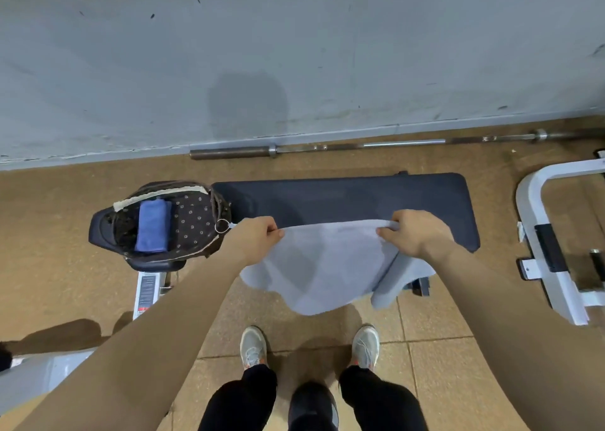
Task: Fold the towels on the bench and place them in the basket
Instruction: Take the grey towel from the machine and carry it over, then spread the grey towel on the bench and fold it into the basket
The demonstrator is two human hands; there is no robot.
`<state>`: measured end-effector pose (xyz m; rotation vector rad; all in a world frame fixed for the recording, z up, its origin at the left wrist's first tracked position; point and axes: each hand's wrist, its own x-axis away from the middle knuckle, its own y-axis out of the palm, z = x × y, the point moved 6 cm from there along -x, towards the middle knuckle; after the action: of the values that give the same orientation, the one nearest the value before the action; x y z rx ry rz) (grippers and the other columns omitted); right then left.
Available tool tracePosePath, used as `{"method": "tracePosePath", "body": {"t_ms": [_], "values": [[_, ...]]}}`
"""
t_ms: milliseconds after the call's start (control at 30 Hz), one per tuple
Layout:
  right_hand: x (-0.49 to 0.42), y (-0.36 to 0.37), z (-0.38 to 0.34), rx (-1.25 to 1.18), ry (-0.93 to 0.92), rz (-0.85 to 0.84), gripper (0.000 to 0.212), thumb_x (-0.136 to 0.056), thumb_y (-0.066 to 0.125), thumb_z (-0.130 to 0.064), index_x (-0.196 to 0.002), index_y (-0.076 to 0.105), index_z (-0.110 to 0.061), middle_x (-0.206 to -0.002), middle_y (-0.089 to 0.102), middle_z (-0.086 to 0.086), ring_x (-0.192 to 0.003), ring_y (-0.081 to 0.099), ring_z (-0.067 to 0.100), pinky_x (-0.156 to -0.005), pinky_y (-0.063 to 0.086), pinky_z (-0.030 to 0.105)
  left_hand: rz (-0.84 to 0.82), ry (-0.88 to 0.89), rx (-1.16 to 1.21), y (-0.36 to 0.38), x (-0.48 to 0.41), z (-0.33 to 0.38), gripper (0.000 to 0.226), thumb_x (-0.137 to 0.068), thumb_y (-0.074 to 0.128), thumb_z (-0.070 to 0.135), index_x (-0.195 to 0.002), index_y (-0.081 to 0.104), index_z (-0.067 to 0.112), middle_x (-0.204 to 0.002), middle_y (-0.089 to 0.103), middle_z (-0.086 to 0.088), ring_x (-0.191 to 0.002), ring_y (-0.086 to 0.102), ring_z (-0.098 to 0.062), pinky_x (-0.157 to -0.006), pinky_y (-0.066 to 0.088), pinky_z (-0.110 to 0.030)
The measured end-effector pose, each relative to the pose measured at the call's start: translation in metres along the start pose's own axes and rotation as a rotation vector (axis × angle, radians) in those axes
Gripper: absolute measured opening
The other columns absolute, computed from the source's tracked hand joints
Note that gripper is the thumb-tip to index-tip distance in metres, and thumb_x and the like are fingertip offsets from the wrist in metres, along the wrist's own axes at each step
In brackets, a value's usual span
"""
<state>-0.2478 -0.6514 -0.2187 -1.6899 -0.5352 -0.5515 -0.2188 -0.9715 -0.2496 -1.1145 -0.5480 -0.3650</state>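
Dark trouser legs and pale trainers [253, 347] stand on the tan floor tiles just short of the bench [360, 198], and both bare forearms reach forward over them. At the near edge of the black bench pad, the left hand [258, 234] pinches the upper edge of a pale grey towel [327, 267] between thumb and curled fingers. The right hand [415, 230] grips the same edge further right, its fingers closed over a bunched bit of cloth. Between the two hands that edge is pulled fairly straight. The rest of the towel hangs off the pad's front edge toward the floor, and a flap on its right side looks doubled under. A brown basket [193, 221] with a dotted lining sits on the smaller pad at the bench's left end, just beside the left hand, and a folded blue towel [153, 230] lies inside it. A barbell [360, 145] lies along the foot of the wall, and a white metal frame [550, 267] stands to the right. Judging by this, one towel is done and the grey one is at the very start of its fold. The next move probably calls for drawing the cloth up flat onto the pad, freeing the doubled flap, and matching corners before halving it.
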Motion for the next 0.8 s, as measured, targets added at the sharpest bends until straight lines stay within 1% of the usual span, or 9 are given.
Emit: {"method": "tracePosePath", "body": {"t_ms": [100,200,333,433,467,533,600,700,800], "values": [[-0.071,0.034,0.004,0.005,0.044,0.042,0.036,-0.094,0.049,-0.052,-0.078,0.056,-0.021,-0.079,0.061,0.001,-0.075,0.057,0.022,-0.058,0.044,0.034,0.095,0.02,0.056,0.03,-0.068,-0.014,0.025,-0.098,0.049,0.043,-0.087,0.06,0.024,-0.078,0.064,0.006,-0.074,0.061,-0.018,-0.067,0.052,-0.036],[-0.136,0.053,0.008,-0.06,0.049,0.197,0.035,-0.093,0.049,-0.048,-0.077,0.055,-0.017,-0.081,0.063,0.006,-0.076,0.057,0.028,-0.058,0.043,0.034,0.242,0.043,0.188,0.051,-0.135,-0.023,0.022,-0.097,0.053,0.041,-0.088,0.063,0.024,-0.081,0.065,0.006,-0.078,0.062,-0.018,-0.072,0.054,-0.036],[-0.206,0.059,0.004,-0.073,0.017,0.382,0.036,-0.095,0.05,-0.045,-0.089,0.062,-0.012,-0.091,0.066,0.011,-0.087,0.06,0.037,-0.068,0.048,0.038,0.405,0.062,0.286,0.061,-0.208,-0.03,0.02,-0.092,0.058,0.044,-0.082,0.064,0.028,-0.085,0.067,0.004,-0.084,0.062,-0.021,-0.079,0.054,-0.038],[-0.241,0.064,-0.002,-0.036,-0.014,0.499,0.03,-0.096,0.048,-0.039,-0.093,0.058,-0.012,-0.104,0.065,0.015,-0.098,0.058,0.04,-0.071,0.046,0.04,0.549,0.101,0.3,0.058,-0.241,-0.037,0.022,-0.091,0.057,0.044,-0.088,0.066,0.024,-0.088,0.069,0.001,-0.089,0.063,-0.026,-0.08,0.053,-0.038],[-0.248,0.068,-0.003,-0.014,0.0,0.528,0.028,-0.095,0.048,-0.038,-0.101,0.059,-0.013,-0.113,0.062,0.016,-0.106,0.055,0.041,-0.076,0.047,0.042,0.58,0.107,0.305,0.058,-0.249,-0.04,0.021,-0.091,0.058,0.043,-0.095,0.067,0.025,-0.095,0.069,0.0,-0.094,0.064,-0.026,-0.082,0.052,-0.036],[-0.256,0.079,-0.002,0.012,0.04,0.574,0.038,-0.094,0.051,-0.036,-0.125,0.057,-0.015,-0.13,0.052,0.017,-0.122,0.045,0.04,-0.09,0.046,0.048,0.627,0.128,0.291,0.065,-0.256,-0.047,0.03,-0.092,0.06,0.039,-0.117,0.064,0.024,-0.114,0.066,0.0,-0.106,0.061,-0.023,-0.088,0.049,-0.035],[-0.259,0.093,-0.005,-0.006,0.027,0.624,0.047,-0.093,0.054,-0.034,-0.136,0.053,-0.016,-0.137,0.047,0.015,-0.128,0.039,0.039,-0.098,0.043,0.05,0.674,0.163,0.264,0.073,-0.252,-0.055,0.036,-0.094,0.06,0.036,-0.127,0.06,0.024,-0.125,0.06,0.001,-0.113,0.058,-0.021,-0.091,0.049,-0.038],[-0.252,0.112,-0.022,-0.054,-0.071,0.642,0.047,-0.092,0.056,-0.034,-0.135,0.055,-0.017,-0.137,0.049,0.014,-0.129,0.04,0.038,-0.102,0.04,0.048,0.705,0.189,0.26,0.088,-0.237,-0.071,0.032,-0.094,0.056,0.03,-0.125,0.061,0.027,-0.127,0.058,0.004,-0.114,0.056,-0.018,-0.088,0.049,-0.036],[-0.237,0.13,-0.038,-0.106,-0.135,0.602,0.041,-0.09,0.059,-0.034,-0.128,0.062,-0.018,-0.132,0.054,0.013,-0.126,0.045,0.037,-0.101,0.042,0.045,0.698,0.174,0.177,0.103,-0.215,-0.084,0.034,-0.091,0.049,0.025,-0.122,0.063,0.029,-0.126,0.059,0.005,-0.118,0.054,-0.021,-0.084,0.05,-0.037]]}}
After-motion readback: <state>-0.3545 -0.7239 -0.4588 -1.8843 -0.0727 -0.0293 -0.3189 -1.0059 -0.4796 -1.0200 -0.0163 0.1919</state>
